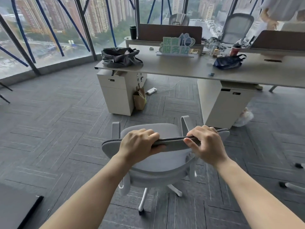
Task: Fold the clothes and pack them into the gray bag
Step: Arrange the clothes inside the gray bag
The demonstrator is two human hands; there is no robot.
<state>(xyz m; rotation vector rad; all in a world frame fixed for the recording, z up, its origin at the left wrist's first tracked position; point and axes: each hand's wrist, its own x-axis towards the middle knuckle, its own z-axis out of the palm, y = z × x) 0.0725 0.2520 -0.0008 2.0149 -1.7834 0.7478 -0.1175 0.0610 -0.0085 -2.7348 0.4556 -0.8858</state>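
Observation:
The gray bag [121, 57] lies slumped and open on the left end of the long desk [173, 68]. A dark blue bundle of cloth [228, 61] rests farther right on the same desk. Both of my hands grip the top edge of a gray office chair's backrest [171, 142] in front of me. My left hand [140, 143] is shut on the left part of that edge. My right hand [205, 142] is shut on the right part. The chair stands between me and the desk, about a metre short of it.
Two white cabinets [118, 93] stand under the desk, with a paper bag [139, 99] and a power strip [151, 90] on the carpet. A green sign [176, 46], cables and cups sit on the desk. Another person [280, 9] stands at the far right. Chair legs [290, 185] lie right.

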